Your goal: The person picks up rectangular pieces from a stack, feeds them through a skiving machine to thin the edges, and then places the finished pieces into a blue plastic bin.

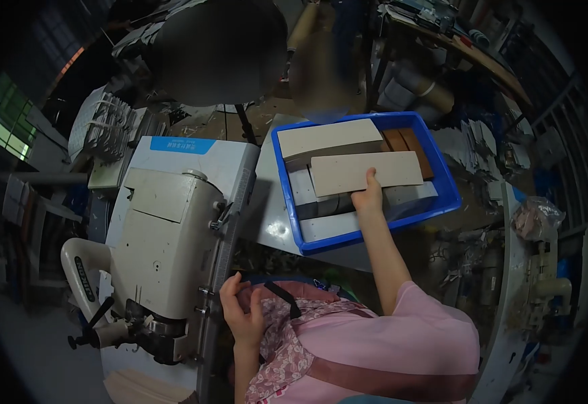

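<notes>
My right hand [369, 194] reaches into a blue plastic tray [452, 195] and grips a stack of cream flat rectangular pieces [334, 176]. Its thumb lies on top, and the other fingers are hidden. Behind that stack lies another cream stack [331, 137], with brown pieces [415, 151] at the tray's far right corner. White pieces [331, 227] rest along the near side. My left hand [243, 306] is raised beside the sewing machine table, fingers apart and slightly bent, holding nothing.
A cream sewing machine [166, 236] stands on a white table [240, 158] to my left, with more cream pieces [147, 389] at its near end. Bundled pieces [112, 128] are stacked behind. A plastic bag [538, 219] lies at right. Another person's arm [304, 27] shows at the top.
</notes>
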`<state>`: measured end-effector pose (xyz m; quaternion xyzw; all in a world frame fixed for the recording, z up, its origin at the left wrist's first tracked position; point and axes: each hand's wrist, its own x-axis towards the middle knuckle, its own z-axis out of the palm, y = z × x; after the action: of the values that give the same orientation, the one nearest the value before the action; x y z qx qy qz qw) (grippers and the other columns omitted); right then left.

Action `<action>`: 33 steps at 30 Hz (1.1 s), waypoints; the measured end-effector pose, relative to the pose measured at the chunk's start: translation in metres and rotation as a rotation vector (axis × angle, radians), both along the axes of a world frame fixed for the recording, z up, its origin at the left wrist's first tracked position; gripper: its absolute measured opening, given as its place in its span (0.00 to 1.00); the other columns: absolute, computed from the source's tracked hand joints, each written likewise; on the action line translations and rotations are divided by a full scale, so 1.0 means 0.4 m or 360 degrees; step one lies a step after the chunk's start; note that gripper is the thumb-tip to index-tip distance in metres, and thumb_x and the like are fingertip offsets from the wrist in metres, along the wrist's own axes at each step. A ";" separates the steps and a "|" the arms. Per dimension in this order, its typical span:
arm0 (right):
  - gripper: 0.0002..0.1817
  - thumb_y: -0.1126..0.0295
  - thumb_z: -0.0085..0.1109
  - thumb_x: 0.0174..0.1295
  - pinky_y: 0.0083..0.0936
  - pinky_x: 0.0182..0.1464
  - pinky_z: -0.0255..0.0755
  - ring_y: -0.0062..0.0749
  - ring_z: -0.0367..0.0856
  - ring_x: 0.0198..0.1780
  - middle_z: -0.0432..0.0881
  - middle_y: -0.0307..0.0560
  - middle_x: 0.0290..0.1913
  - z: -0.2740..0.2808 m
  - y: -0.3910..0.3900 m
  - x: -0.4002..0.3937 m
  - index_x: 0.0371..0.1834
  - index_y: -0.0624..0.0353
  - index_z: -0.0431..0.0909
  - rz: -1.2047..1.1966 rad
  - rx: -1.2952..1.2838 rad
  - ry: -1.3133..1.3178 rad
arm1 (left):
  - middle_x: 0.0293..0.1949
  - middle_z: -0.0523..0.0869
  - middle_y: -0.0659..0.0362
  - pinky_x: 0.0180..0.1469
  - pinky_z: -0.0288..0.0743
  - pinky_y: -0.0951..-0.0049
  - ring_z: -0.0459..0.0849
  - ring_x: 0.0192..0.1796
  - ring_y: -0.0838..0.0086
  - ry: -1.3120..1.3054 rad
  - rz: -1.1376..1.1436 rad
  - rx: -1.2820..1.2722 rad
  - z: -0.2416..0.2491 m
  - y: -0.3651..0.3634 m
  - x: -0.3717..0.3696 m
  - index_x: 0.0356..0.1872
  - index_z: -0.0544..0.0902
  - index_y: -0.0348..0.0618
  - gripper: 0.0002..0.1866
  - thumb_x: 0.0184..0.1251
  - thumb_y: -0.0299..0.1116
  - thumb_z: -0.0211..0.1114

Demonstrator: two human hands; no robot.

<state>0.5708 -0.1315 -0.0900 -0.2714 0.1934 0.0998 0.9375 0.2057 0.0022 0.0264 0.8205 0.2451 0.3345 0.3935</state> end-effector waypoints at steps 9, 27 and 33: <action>0.32 0.67 0.65 0.65 0.47 0.57 0.77 0.44 0.79 0.56 0.75 0.51 0.61 -0.182 0.129 0.096 0.68 0.66 0.60 0.0019 -0.0103 0.0266 | 0.49 0.80 0.49 0.50 0.76 0.67 0.82 0.46 0.60 0.0111 0.0213 -0.0036 -0.050 0.025 -0.085 0.53 0.78 0.37 0.18 0.62 0.23 0.66; 0.38 0.45 0.60 0.63 0.43 0.63 0.70 0.53 0.71 0.65 0.70 0.63 0.64 -0.081 0.212 0.055 0.61 0.71 0.65 0.0112 -0.1185 0.0594 | 0.46 0.83 0.53 0.51 0.76 0.70 0.83 0.46 0.68 0.0130 0.0185 -0.0153 -0.057 0.039 -0.085 0.52 0.79 0.35 0.15 0.65 0.22 0.63; 0.21 0.65 0.54 0.66 0.45 0.61 0.70 0.48 0.74 0.62 0.74 0.58 0.62 0.020 0.173 0.012 0.58 0.69 0.72 0.0322 -0.0842 0.0457 | 0.46 0.82 0.52 0.48 0.77 0.69 0.83 0.43 0.65 0.0101 0.0234 -0.0101 -0.056 0.044 -0.097 0.52 0.79 0.36 0.15 0.65 0.23 0.64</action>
<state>0.5754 -0.0622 -0.0821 -0.5068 0.3151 0.1762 0.7828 0.1671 0.0197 0.0040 0.7976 0.3275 0.3285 0.3856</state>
